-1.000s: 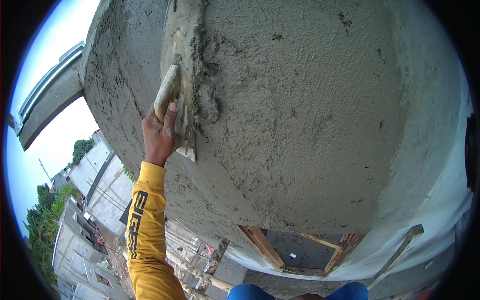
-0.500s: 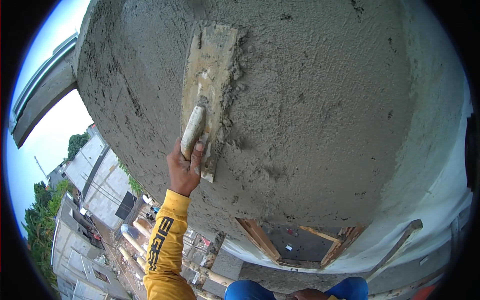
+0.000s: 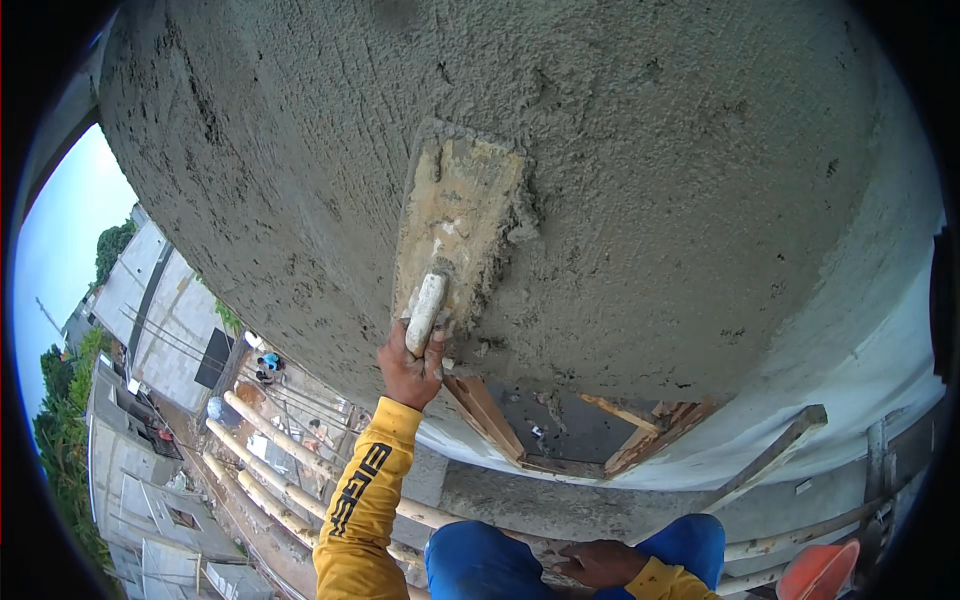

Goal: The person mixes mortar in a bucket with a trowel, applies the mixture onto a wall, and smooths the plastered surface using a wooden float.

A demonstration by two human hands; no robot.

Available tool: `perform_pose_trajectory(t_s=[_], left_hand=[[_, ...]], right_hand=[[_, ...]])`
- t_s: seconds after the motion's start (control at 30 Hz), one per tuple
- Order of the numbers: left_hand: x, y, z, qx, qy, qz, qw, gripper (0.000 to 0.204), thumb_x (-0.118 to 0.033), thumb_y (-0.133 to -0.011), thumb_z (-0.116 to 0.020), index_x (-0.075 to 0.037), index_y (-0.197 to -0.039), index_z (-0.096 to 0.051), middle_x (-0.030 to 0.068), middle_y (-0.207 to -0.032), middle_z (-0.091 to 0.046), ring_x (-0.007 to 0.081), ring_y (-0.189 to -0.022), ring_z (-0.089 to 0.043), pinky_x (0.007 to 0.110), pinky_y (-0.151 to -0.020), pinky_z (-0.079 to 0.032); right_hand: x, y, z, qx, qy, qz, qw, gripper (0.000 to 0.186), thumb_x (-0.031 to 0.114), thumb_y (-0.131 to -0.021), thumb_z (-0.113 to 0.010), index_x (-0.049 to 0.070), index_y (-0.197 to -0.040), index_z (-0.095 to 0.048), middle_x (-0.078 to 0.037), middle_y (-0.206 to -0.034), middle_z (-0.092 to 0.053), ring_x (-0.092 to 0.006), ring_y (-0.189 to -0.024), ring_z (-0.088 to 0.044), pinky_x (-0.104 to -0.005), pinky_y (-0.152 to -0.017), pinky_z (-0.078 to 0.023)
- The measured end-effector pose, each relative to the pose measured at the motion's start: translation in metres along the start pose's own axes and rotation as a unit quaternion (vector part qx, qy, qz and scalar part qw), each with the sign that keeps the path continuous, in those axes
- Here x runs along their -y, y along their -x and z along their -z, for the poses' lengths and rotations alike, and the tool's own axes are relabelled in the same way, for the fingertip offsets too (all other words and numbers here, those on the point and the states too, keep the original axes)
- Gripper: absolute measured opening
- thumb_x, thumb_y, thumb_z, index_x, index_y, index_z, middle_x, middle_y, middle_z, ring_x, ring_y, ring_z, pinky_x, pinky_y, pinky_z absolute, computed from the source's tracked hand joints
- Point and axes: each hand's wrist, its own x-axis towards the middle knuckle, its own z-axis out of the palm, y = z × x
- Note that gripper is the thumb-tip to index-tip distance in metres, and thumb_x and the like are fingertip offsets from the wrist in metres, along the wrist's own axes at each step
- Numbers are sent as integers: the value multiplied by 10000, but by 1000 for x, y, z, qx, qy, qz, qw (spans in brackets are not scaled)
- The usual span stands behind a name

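My left hand [image 3: 412, 372], in a yellow sleeve, is closed around the pale handle of a plastering float [image 3: 462, 200]. The float is a long, worn board smeared with mortar. Its face lies against the wet grey plaster on the wall [image 3: 650, 230], and a ridge of mortar gathers along its right edge. My right hand [image 3: 602, 563] is low in the view by my knees in blue trousers, its fingers loosely extended and nothing visible in them.
Below the plaster is a wood-framed opening [image 3: 570, 425]. Bamboo poles [image 3: 285, 480] cross beneath me, with the ground and a person far below. A timber brace [image 3: 770, 455] leans at right, near an orange container [image 3: 818, 572]. Block buildings stand at left.
My left hand and the float have moved down the wall and right in the view, which has also shifted. My right hand and the orange container show more fully.
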Motion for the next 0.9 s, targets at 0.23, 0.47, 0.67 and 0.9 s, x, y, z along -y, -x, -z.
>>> perform_pose_trajectory(t_s=[0.23,0.47,0.67,0.9], left_hand=[[58,91,-59,12,-18,3,1000,324,-187,-827,-744,-7,-1028,-565,183,-770,-655,402,-665,-659,425,-582,-514],[96,185,-114,60,-9,60,996,411,-119,-707,-764,-12,-1047,-560,189,-908,-646,408,-770,-635,477,-681,-505],[121,312,-128,358,-92,-47,928,412,-148,-716,-703,-74,-1099,-569,148,-1106,-597,353,-1087,-560,463,-977,-416],[94,335,-58,392,-78,-10,917,358,-116,-733,-682,-83,-1068,-560,142,-1014,-578,352,-998,-557,460,-912,-421]], right_hand=[[-11,1,-16,-38,-6,8,999,679,593,-968,-424,-16,-1154,-660,-246,-1063,-672,-407,-1015,-647,-508,-939,-469],[20,13,-9,8,-46,-55,997,679,601,-967,-437,-19,-1151,-644,-250,-1057,-667,-404,-1005,-644,-496,-887,-488],[16,26,-8,-31,-57,-99,993,599,531,-990,-443,7,-1209,-631,-272,-1047,-667,-420,-1010,-639,-494,-902,-484],[1,10,-22,-70,45,-99,992,567,507,-999,-429,-10,-1058,-655,-262,-997,-668,-410,-976,-644,-484,-873,-499]])
